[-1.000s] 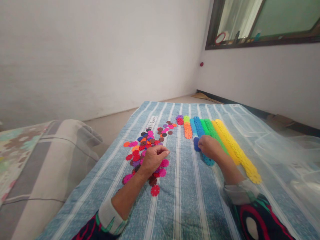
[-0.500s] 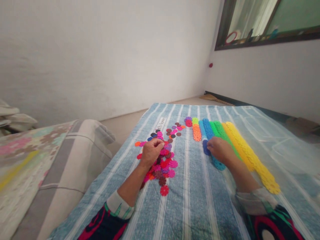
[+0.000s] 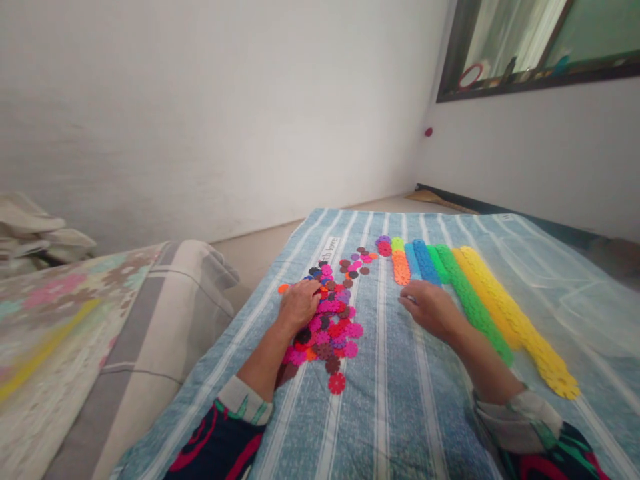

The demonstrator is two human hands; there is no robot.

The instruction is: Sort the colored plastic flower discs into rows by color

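Observation:
A heap of small flower-shaped plastic discs in pink, red, purple and brown lies on a blue striped cloth. My left hand rests on the heap's far left edge, fingers curled and pinched on discs. To the right lie sorted rows of discs: orange, blue, green and yellow. My right hand lies over the near end of the blue rows, fingers bent down; what is under it is hidden.
A folded grey and floral blanket lies to the left of the cloth. Clear plastic sheeting covers the cloth's right side. White walls meet in the corner beyond, with a dark-framed window at the upper right.
My left hand has moved farther up the left edge of the heap. My right hand has shifted slightly left along the blue rows. The camera has panned to the left.

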